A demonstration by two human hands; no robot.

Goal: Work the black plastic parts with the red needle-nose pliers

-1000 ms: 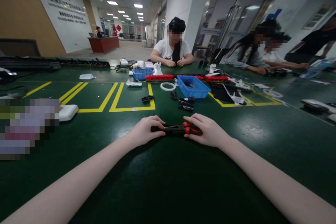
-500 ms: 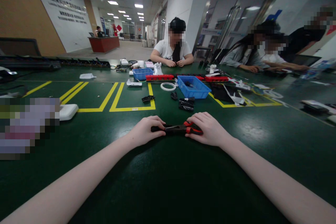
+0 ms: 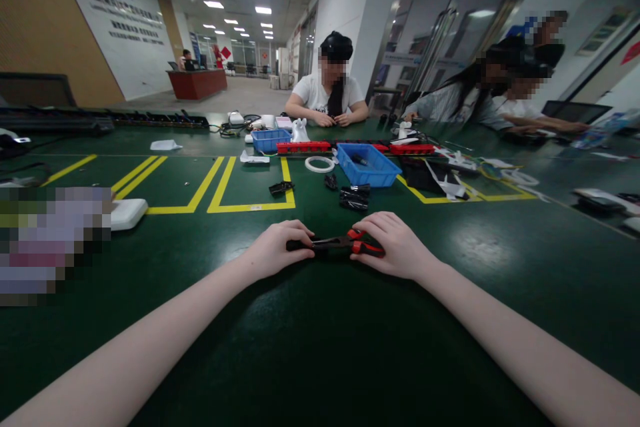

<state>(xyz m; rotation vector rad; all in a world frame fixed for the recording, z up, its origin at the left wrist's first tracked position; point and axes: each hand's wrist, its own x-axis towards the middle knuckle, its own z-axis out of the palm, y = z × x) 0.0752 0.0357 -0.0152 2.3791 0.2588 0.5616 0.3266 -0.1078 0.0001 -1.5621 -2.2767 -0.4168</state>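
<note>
My right hand is closed around the red-and-black handles of a pair of long-nose pliers, just above the green table. The jaws point left and reach the fingertips of my left hand. Between that hand's thumb and fingers is a small black piece, mostly covered, so its kind is unclear. Whether the jaw tips grip it, I cannot tell. Ahead of my hands lie black wrapped bundles, a smaller black clump and a black piece near the yellow tape.
Beyond sit a blue bin, a smaller blue bin, a white ring and red strips. A white box lies left. One person sits opposite; others are at the right.
Both my hands keep nearly the same pose on the pliers and the black piece. At the far right, a standing person has moved leftward behind the seated people.
</note>
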